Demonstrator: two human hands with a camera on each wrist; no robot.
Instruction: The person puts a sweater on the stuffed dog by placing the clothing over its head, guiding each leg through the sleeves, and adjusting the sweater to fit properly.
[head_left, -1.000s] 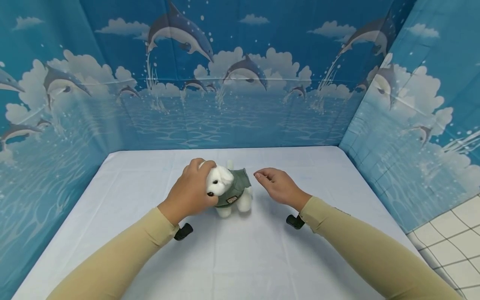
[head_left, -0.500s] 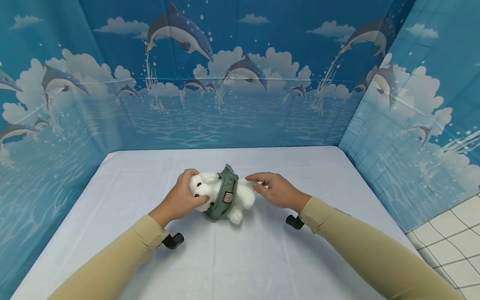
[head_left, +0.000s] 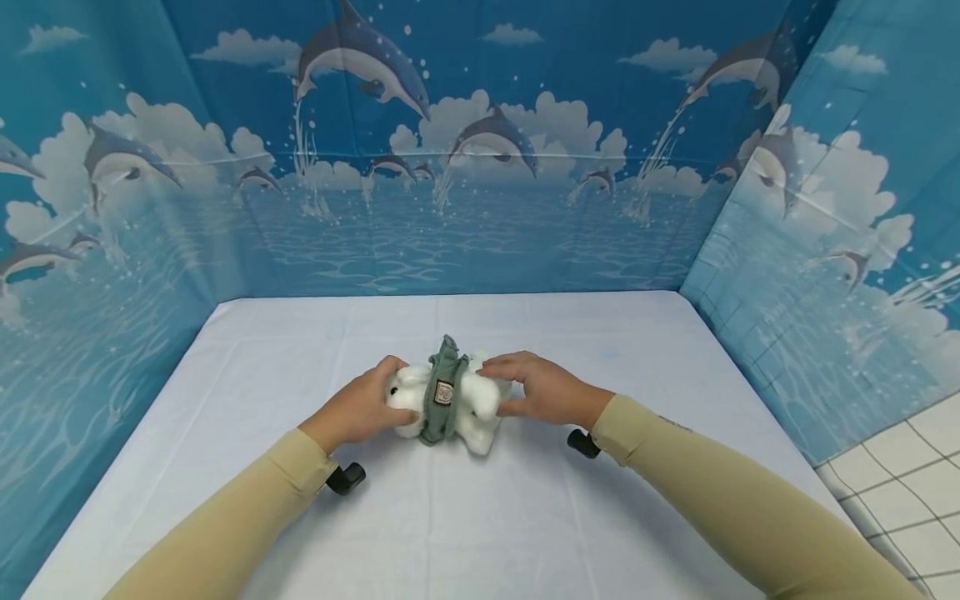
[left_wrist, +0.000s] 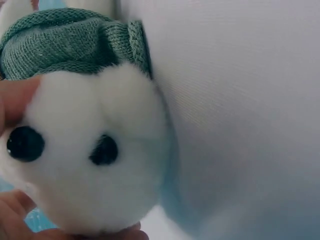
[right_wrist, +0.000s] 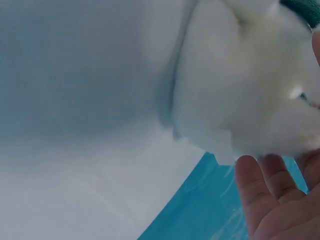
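A white plush dog [head_left: 478,398] in a green knitted vest [left_wrist: 65,42] lies tipped over on the white table, head to the left and legs toward the right and front. My left hand [head_left: 360,406] grips its head, with the thumb on the near side and fingers on the far side. In the left wrist view, the dark eye and nose show close up between thumb and fingers. My right hand [head_left: 551,389] spans the dog's rear end, thumb and fingers on opposite sides of the white fur. Its fingers [right_wrist: 250,175] touch the fur in the right wrist view.
The white cloth-covered table [head_left: 480,517] is bounded by blue dolphin-print curtains [head_left: 480,225] at the back and sides. White tiles [head_left: 907,492] show beyond its right edge. Dark wrist cameras [head_left: 346,479] stick out below both hands.
The plush dog went from standing to lying over, its head turned down leftward by my left hand. My right hand moved left from beside the dog onto its rear end.
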